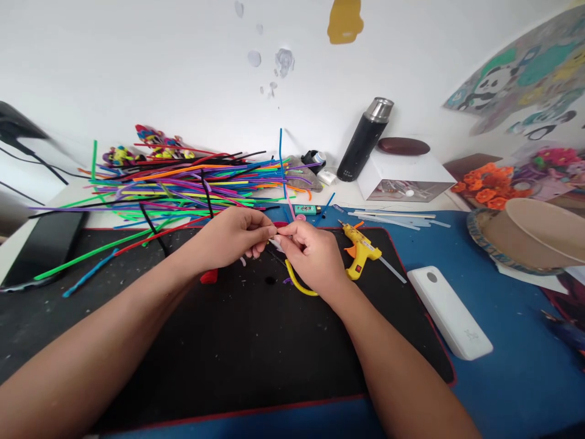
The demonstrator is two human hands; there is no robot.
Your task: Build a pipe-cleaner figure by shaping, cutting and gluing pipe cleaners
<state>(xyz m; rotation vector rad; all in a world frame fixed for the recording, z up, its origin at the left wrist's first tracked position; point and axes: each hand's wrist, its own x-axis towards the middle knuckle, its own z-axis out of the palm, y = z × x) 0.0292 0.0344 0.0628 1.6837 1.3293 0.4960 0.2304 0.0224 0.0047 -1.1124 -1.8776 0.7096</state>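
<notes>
My left hand [234,236] and my right hand [314,253] meet above the black mat [256,347], thumbs and fingertips pinched together. Whatever they hold between the fingertips is tiny and mostly hidden; a whitish bit shows just under them. Below my right hand curves a yellow loop [299,285], perhaps a tool handle, partly covered by the hand. Right of that hand lies a yellow glue gun [363,247] with a glue stick [392,269] in its back. A red piece [209,276] rests under my left wrist.
Behind my hands spreads a heap of coloured pipe cleaners [192,183]. A black flask [365,140] leans by a white box [404,177]. Loose glue sticks [393,218] lie at the back. To the right are a white power bank [450,312] and a round basket [493,244].
</notes>
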